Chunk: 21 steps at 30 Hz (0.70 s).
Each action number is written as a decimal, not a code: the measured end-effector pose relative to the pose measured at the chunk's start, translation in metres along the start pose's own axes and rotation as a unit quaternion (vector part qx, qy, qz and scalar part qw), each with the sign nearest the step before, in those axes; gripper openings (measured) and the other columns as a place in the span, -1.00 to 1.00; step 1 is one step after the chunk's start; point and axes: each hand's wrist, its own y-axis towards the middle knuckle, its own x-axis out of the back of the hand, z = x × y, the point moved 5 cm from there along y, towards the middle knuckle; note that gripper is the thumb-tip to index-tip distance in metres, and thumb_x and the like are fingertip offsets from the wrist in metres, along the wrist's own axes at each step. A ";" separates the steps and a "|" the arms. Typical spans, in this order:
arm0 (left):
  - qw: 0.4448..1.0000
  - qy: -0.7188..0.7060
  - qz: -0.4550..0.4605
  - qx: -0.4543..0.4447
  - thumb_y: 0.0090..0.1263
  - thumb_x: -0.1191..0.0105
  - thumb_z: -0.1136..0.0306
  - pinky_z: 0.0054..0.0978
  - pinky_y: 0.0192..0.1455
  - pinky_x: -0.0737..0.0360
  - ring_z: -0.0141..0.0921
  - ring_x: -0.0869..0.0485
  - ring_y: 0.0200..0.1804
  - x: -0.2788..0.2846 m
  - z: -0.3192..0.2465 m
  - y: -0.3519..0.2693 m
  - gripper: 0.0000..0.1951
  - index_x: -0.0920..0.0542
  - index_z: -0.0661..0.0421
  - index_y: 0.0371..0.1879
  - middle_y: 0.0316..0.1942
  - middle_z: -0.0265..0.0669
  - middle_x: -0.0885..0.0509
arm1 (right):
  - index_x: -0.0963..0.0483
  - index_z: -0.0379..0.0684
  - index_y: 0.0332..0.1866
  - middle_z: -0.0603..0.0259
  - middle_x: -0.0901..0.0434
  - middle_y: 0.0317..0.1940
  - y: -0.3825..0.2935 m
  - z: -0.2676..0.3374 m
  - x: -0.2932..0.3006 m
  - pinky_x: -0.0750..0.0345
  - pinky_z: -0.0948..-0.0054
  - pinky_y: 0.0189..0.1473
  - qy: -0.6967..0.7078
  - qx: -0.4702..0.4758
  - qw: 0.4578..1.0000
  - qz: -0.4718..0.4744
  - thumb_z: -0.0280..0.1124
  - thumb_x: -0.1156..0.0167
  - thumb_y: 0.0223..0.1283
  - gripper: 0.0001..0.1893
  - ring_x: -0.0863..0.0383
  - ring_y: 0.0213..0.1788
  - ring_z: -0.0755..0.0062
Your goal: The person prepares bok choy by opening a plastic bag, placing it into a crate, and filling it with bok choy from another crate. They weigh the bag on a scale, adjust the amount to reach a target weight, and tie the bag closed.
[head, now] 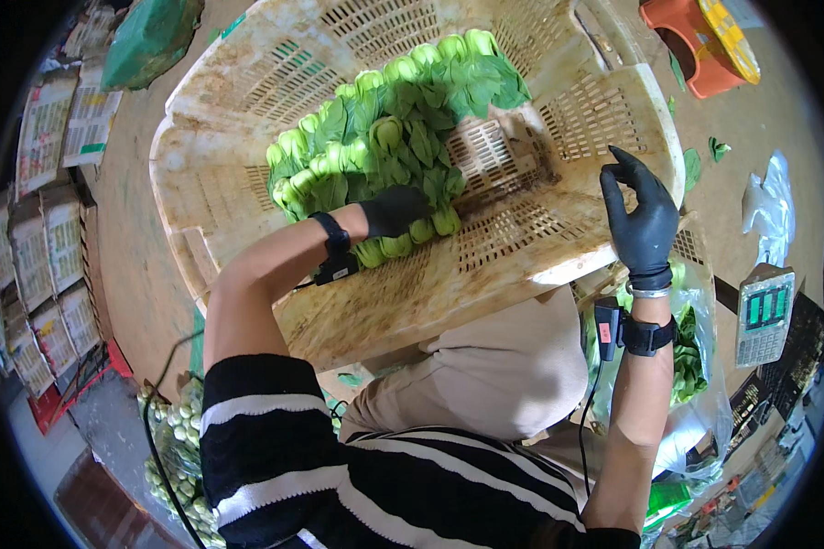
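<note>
Rows of green bok choy (371, 130) lie in a large, stained plastic crate (247, 82) with slotted walls. My left hand (398, 211), in a black glove, rests over the bok choy at the near side of the crate; its fingers are mostly hidden, and whether they grip a head cannot be told. My right hand (640, 213), also gloved in black, is raised above the crate's right rim, thumb and fingers curved with a gap between them and nothing held. Both wrists wear black straps with small cabled devices.
At the right are a digital scale (765, 316), a clear plastic bag (772, 199) and a lower crate (690, 240) with bagged greens. An orange stool (693, 41) stands at upper right. Bagged vegetables (182, 422) sit at lower left, stacked cartons (48, 240) at far left.
</note>
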 end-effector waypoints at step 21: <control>0.654 -0.598 0.016 0.463 0.20 -0.07 0.16 -0.36 -0.33 -0.57 -0.29 -0.62 -0.42 -0.106 0.029 -0.094 -0.65 -0.56 0.28 -0.32 -0.40 -0.07 -0.62 | -0.50 -0.14 -0.09 0.14 -0.60 -0.37 -0.005 -0.008 -0.002 -0.47 0.53 -0.29 0.002 -0.043 0.998 0.041 -0.41 -0.17 0.06 -0.74 -0.61 -0.34 0.45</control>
